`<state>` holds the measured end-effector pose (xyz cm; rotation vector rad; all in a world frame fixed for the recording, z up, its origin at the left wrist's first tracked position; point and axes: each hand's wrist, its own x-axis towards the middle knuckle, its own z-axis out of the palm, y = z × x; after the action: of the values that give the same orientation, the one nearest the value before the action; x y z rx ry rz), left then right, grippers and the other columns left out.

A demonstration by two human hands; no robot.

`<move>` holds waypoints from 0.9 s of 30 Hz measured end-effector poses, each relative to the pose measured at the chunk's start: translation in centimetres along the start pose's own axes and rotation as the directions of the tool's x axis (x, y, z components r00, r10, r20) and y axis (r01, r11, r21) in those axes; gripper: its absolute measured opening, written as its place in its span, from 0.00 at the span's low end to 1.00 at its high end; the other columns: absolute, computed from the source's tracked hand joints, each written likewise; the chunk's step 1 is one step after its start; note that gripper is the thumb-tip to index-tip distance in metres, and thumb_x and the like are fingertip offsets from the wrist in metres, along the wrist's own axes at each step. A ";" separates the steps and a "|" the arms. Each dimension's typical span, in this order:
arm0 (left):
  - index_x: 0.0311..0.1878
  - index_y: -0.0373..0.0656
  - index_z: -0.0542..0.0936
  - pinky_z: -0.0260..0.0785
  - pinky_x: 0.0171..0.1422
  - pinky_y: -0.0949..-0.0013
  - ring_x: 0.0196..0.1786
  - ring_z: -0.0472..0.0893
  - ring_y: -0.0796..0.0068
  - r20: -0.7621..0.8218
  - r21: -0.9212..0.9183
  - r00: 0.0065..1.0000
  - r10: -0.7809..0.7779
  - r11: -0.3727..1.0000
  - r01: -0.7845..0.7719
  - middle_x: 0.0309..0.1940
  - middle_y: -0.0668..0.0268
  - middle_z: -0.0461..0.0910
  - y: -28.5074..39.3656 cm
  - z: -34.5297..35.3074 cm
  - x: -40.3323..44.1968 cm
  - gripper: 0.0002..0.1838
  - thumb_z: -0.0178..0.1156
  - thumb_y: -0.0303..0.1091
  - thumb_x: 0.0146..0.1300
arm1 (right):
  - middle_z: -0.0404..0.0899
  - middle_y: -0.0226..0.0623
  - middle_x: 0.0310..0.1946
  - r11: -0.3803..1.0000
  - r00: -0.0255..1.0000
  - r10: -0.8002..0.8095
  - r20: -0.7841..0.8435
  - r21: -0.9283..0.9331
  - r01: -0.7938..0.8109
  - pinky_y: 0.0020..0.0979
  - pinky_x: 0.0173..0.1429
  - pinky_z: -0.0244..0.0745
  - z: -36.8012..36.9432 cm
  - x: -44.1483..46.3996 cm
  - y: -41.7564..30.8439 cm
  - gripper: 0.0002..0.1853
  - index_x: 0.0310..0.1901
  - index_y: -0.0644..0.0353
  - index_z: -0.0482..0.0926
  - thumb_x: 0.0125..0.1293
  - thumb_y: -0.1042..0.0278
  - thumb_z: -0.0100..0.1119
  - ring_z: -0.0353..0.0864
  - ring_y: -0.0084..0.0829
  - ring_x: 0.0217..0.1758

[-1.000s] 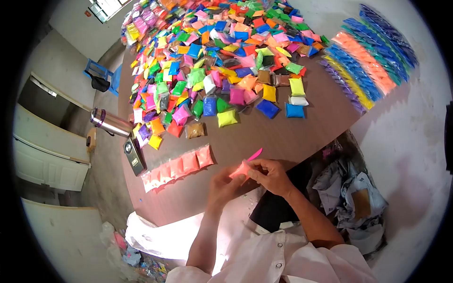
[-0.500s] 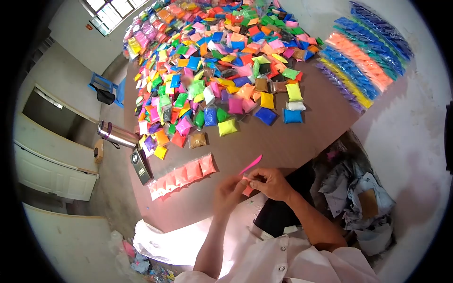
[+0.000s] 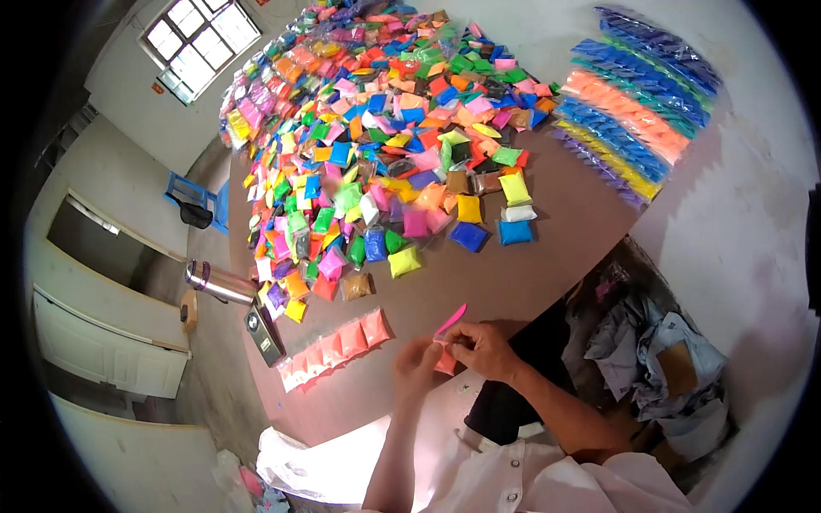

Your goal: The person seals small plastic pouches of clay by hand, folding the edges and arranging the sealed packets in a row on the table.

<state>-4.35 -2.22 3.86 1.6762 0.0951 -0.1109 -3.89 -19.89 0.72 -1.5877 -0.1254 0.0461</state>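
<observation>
Close to the table's near edge, a small coral-coloured packet [image 3: 445, 362] is between my two hands. My left hand [image 3: 416, 368] has its fingers closed at the packet's left and top side. My right hand [image 3: 484, 352] pinches at its top right; the fingertips partly hide what they grip. Just beyond the fingers lies a slim pink plastic strip [image 3: 451, 318], shaped like a small knife, its lower end near my fingertips. To the left, a joined row of coral packets [image 3: 342, 344] rests on the brown table [image 3: 547, 265].
A big heap of colourful packets [image 3: 368, 145] covers the far table. Strips of blue, orange, yellow and purple packets [image 3: 633, 111] lie at the right. A steel flask [image 3: 221, 282] and a black box-like device [image 3: 263, 336] stand left. Crumpled grey bags [image 3: 676, 368] fill a low space right.
The view has shifted, so the table contents appear lower. My hands stay together at the coral packet, which now shows more below my fingers.
</observation>
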 end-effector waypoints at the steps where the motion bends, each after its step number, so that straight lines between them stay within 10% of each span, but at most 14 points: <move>1: 0.47 0.35 0.86 0.74 0.47 0.77 0.39 0.82 0.84 0.027 -0.009 0.999 -0.027 1.000 0.027 0.37 0.70 0.86 0.6 0.1 0.0 0.10 0.67 0.35 0.77 | 0.88 0.40 0.35 1.000 1.000 0.026 -0.001 -0.010 -0.026 0.33 0.42 0.80 0.0 -0.1 0.2 0.10 0.46 0.60 0.89 0.68 0.65 0.70 0.87 0.28 0.36; 15: 0.44 0.37 0.84 0.73 0.47 0.77 0.39 0.80 0.84 -0.181 -0.168 0.983 0.024 0.984 -0.055 0.38 0.70 0.86 0.0 1.2 -0.5 0.09 0.65 0.34 0.78 | 0.81 0.25 0.28 0.998 0.998 0.011 0.061 -0.063 -0.008 0.26 0.37 0.75 0.0 0.6 -0.8 0.11 0.51 0.63 0.84 0.74 0.66 0.68 0.77 0.16 0.31; 26: 0.53 0.34 0.86 0.74 0.49 0.77 0.43 0.82 0.84 0.079 -0.085 0.997 0.003 0.996 0.004 0.42 0.68 0.88 -0.8 0.3 0.2 0.13 0.66 0.35 0.77 | 0.78 0.24 0.25 0.997 0.993 -0.064 -0.100 -0.060 0.058 0.26 0.36 0.73 0.2 0.2 -0.6 0.10 0.49 0.62 0.88 0.75 0.65 0.68 0.74 0.15 0.30; 27: 0.53 0.34 0.86 0.74 0.49 0.77 0.43 0.82 0.84 0.074 -0.088 0.997 0.005 0.996 0.001 0.42 0.68 0.88 -0.8 0.2 0.3 0.13 0.66 0.35 0.77 | 0.83 0.36 0.31 0.999 0.997 -0.017 -0.078 -0.044 0.013 0.31 0.41 0.77 0.0 0.1 -1.4 0.13 0.52 0.62 0.88 0.74 0.63 0.67 0.82 0.27 0.35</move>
<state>-4.20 -2.30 3.02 1.5826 0.0419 -0.1653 -3.81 -19.84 2.09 -1.6293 -0.0772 -0.0309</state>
